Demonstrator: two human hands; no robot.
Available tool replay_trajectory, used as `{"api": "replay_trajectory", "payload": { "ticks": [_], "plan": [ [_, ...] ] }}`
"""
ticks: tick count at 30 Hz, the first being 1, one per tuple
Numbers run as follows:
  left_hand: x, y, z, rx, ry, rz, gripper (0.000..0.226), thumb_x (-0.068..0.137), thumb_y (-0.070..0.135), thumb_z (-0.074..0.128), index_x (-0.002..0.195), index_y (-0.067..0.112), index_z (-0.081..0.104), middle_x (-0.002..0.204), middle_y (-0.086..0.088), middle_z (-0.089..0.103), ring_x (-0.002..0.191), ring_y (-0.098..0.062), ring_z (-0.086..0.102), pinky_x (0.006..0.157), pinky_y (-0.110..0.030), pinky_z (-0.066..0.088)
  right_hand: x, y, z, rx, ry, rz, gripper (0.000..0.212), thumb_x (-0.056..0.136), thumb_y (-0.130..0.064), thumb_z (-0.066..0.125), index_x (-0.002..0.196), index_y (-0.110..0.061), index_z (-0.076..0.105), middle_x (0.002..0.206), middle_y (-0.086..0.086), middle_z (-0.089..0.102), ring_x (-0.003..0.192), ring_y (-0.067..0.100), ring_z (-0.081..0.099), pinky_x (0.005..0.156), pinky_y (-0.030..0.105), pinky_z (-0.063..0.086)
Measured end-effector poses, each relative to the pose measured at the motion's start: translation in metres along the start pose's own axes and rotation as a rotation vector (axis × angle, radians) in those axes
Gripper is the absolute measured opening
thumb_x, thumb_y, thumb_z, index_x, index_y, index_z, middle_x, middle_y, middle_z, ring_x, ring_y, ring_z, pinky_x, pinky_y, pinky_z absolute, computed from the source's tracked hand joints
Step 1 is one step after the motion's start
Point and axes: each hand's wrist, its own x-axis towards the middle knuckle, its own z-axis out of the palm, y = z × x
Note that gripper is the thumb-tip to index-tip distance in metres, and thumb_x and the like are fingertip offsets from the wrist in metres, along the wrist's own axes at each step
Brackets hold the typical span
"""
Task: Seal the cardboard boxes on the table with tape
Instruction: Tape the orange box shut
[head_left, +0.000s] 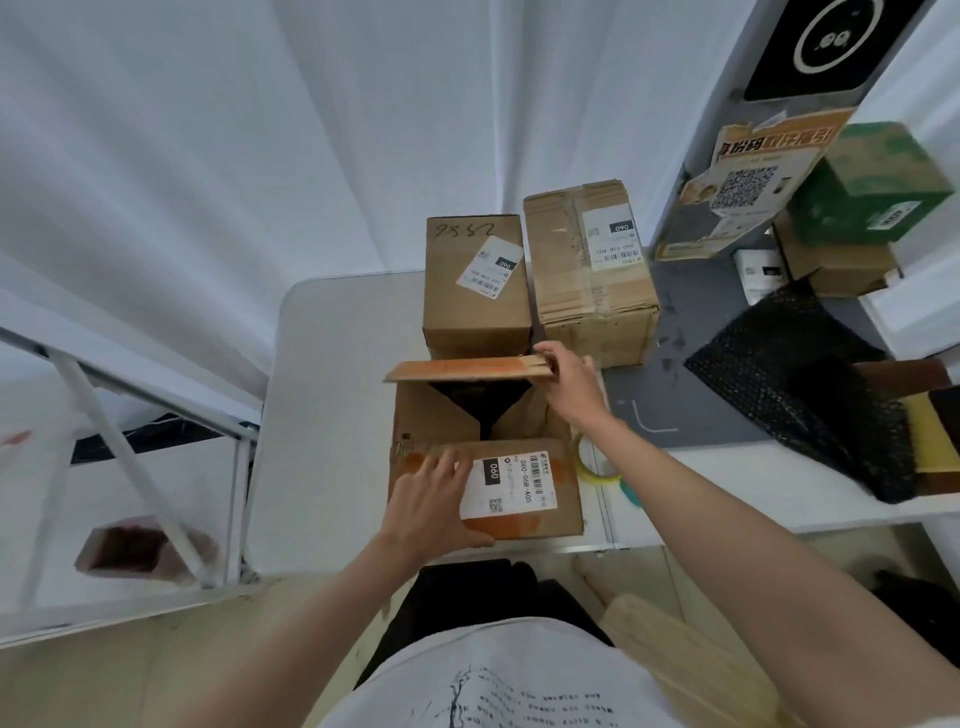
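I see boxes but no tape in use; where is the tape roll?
The tape roll lies on the white table, right of the open box, partly hidden under the right forearm.

A black mesh bag (810, 384) lies on the shelf (727, 467) at right. Behind it stands a green box (872, 187) on a brown carton (836, 265). An orange poster (743, 182) with a QR code leans on the post. White curtain (208, 156) hangs behind the bench (322, 415).
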Motion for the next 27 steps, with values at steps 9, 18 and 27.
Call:
{"api": "replay_trajectory", "payload": {
  "ticks": [9,18,27],
  "plan": [
    [0.024,-0.008,-0.014,-0.257,0.289,0.055,0.065,0.080,0.076,0.062,0.119,0.024,0.053,0.123,0.007,0.059,0.109,-0.013,0.059,0.095,-0.028,0.050,-0.019,0.021,0.003,0.089,-0.064,0.022,0.090,0.087,-0.029,0.078,0.158,-0.026,0.024,0.158,0.003,0.027,0.144,0.023,0.030,0.118,0.047,0.032],
    [0.030,0.015,-0.003,-0.229,-0.005,0.076,0.117,0.064,0.084,0.068,0.154,0.024,0.024,0.149,0.006,0.037,0.135,-0.019,0.038,0.115,-0.041,0.038,-0.026,0.018,0.011,-0.110,-0.171,0.207,0.133,0.066,-0.061,0.085,0.159,-0.034,-0.005,0.161,0.013,0.018,0.139,0.042,0.040,0.105,0.059,0.040],
    [0.024,0.016,0.008,-0.120,-0.045,0.062,0.129,0.056,0.093,0.059,0.156,0.027,0.012,0.153,-0.001,0.021,0.143,-0.025,0.025,0.123,-0.053,0.019,-0.029,0.002,0.014,-0.181,-0.024,0.185,0.111,0.079,-0.050,0.080,0.158,-0.031,0.004,0.146,0.014,0.029,0.130,0.035,0.043,0.093,0.054,0.046]
  ]
}}
